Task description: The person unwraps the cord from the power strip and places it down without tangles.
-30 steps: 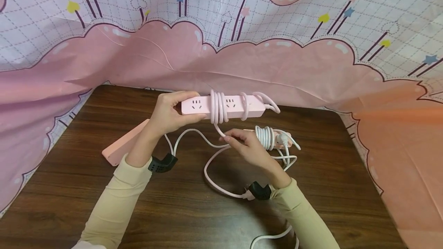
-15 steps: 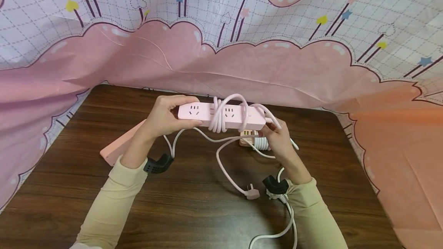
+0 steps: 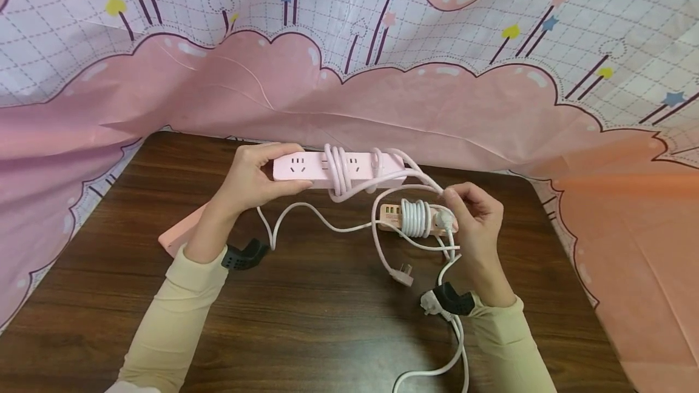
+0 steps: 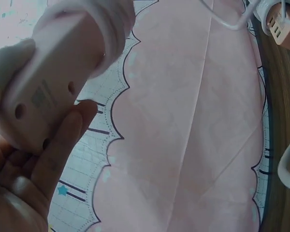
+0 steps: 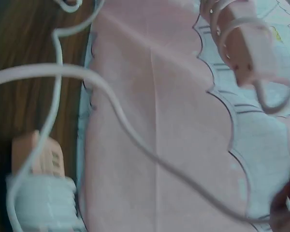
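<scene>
My left hand grips the left end of a pink power strip, raised above the table. Several turns of its pink cord circle the strip's middle, and one loop lies near its right end. To the right of the strip, my right hand pinches the cord, which runs taut from the strip to the fingertips. From there the loose end drops in a curve to the plug. The left wrist view shows the strip's underside between thumb and fingers.
Behind the right hand's cord lies an orange power strip wrapped in white cord. Another orange strip rests partly behind the left forearm. White cords and a white plug lie at right on the wooden table. A patterned curtain hangs behind.
My right hand has gone from below the strip, round its right end, out to the right, drawing the cord across the strip's front. The left hand keeps its grip.
</scene>
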The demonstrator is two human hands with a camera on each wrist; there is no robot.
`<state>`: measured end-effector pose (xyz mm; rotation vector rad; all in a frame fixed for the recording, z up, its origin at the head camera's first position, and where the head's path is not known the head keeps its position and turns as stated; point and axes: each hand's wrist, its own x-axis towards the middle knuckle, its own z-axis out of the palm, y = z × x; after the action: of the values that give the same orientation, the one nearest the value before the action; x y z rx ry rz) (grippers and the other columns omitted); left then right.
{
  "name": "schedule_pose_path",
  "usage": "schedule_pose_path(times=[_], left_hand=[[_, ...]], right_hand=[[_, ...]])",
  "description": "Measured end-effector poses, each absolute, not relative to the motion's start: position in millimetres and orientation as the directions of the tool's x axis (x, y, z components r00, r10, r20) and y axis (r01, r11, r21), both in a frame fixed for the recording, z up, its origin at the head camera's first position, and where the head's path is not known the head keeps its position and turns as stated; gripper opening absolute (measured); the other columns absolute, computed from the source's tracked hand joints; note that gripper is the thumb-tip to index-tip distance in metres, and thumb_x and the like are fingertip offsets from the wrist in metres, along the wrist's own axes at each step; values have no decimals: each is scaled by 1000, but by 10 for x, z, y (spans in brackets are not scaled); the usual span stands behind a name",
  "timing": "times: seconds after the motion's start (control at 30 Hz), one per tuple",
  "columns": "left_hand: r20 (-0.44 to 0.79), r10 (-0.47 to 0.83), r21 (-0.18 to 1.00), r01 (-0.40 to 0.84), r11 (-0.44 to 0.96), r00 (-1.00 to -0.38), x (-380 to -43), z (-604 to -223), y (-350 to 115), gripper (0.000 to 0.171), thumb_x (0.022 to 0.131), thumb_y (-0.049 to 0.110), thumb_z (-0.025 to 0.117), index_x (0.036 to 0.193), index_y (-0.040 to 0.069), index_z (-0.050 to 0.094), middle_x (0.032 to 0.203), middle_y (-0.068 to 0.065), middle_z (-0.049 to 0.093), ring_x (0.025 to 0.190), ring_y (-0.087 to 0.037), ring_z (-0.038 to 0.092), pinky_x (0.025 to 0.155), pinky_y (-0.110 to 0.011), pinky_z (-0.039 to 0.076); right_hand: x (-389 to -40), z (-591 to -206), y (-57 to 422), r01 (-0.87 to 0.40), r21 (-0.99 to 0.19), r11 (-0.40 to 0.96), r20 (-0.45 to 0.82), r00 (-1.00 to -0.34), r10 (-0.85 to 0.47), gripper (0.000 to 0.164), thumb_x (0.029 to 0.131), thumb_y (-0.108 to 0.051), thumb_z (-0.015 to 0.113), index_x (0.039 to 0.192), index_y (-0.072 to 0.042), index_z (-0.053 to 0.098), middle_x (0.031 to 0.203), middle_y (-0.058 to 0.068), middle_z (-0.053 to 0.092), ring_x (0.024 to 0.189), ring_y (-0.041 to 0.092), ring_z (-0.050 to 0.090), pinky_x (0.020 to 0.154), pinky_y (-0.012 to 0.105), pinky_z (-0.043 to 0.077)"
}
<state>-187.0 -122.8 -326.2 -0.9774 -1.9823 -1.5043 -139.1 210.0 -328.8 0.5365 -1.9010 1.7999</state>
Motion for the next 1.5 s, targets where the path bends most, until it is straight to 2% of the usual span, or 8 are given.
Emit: schedule_pose_path(times=[0.2, 0.33, 0.57, 0.87, 1.07, 1.23, 1.37, 1.5], left_hand=[[633, 161, 748, 652, 123, -757, -1837, -3237, -1266, 39, 60, -12, 81, 98, -8, 68, 87, -17, 67, 66, -9, 55, 56, -17, 45], [627, 177, 757, 647, 89, -758, -1813, -3216, -1262, 40, 60, -14, 79, 97, -10, 67, 86, -14, 66, 65, -10, 55, 55, -18, 45], [667, 297, 708, 706, 34, -683, -1831, -3253, -1222, 43, 56, -18, 78, 97, -12, 66, 82, -14, 66, 64, -8, 54, 54, -18, 46], [669, 373, 671, 738, 69, -643, -1846, -3323, -1188, 41, 57, -12, 81, 95, -10, 66, 83, -18, 66, 69, -9, 55, 58, -17, 46], [671, 384, 640, 757, 131, -634, -1899, -3375, -1192, 41, 57, -5, 84, 95, -7, 68, 84, -15, 68, 69, -10, 56, 59, -17, 46], [664, 307, 669, 725, 163, -682, -1953, -3441, -1229, 40, 58, -7, 84, 95, -7, 68, 82, -15, 68, 66, -8, 54, 56, -16, 45], [635, 228, 717, 673, 179, -738, -1962, -3428, -1273, 40, 60, -9, 82, 96, -8, 68, 82, -17, 67, 63, -7, 53, 55, -15, 44], [565, 174, 797, 588, 135, -806, -1932, -3365, -1282, 40, 62, -10, 81, 100, -9, 68, 90, -18, 66, 67, -9, 55, 58, -17, 47]], right_hand=[[-1334, -3365, 2240, -573, -737, 358, 405, -799, -445, 21, 81, 10, 64, 72, -9, 65, 60, -8, 50, 53, 1, 41, 43, 19, 33], [-1425, -3480, 2254, -514, -627, 586, 146, -816, -560, 15, 88, -7, 64, 76, -14, 69, 52, -17, 44, 47, -2, 39, 44, 19, 32], [-1676, -3514, 2252, -265, -629, 731, 66, -955, -289, 20, 91, -11, 58, 81, 2, 69, 47, -4, 49, 43, 5, 44, 42, 23, 33], [-1873, -3202, 2311, -173, -845, 506, 219, -975, 31, 30, 95, -17, 54, 85, 9, 64, 50, -7, 48, 44, 2, 42, 39, 17, 33], [-1675, -3038, 2389, -355, -926, 128, 354, -935, -37, 23, 95, -3, 50, 76, 2, 61, 50, 0, 45, 41, 7, 35, 36, 22, 22], [-1503, -3029, 2630, -489, -872, 11, 424, -767, -481, 20, 90, 16, 44, 82, 7, 60, 54, 6, 43, 42, 14, 33, 35, 27, 23], [-1399, -3064, 2756, -489, -861, 141, 227, -616, -754, 21, 87, 16, 51, 87, -1, 63, 57, 6, 44, 43, 10, 35, 34, 22, 30], [-1320, -3182, 2785, -472, -800, 371, -22, -594, -804, 18, 89, 3, 58, 86, -14, 64, 55, -7, 42, 45, -3, 36, 36, 17, 32]])
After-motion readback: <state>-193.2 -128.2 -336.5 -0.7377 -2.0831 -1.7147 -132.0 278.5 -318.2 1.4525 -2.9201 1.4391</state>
